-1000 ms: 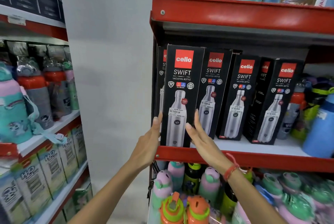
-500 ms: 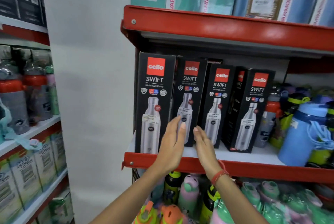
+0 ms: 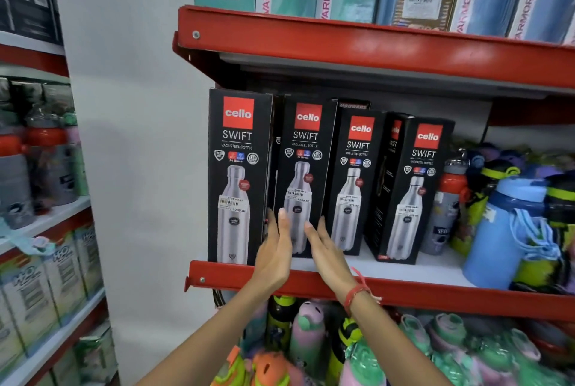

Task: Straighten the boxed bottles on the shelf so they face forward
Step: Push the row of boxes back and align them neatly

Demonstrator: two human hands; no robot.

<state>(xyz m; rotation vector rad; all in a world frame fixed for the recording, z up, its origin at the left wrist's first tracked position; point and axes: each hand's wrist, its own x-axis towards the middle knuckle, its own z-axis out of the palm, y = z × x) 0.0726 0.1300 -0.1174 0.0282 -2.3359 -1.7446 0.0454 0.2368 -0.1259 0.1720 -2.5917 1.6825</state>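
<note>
Second box (image 3: 303, 167): lower front hidden by left hand (image 3: 273, 256) and right hand (image 3: 326, 253).
Rear box (image 3: 354, 104): mostly concealed.
Price labels (image 3: 233, 203): print illegible.
Lower bottles (image 3: 466, 351): blurred.

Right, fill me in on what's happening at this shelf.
A person is tidying black Cello Swift bottle boxes on a red-edged shelf. Both hands are open at the second box from the left: left hand at its left edge, right hand at its lower front. The rightmost box sits angled.
</note>
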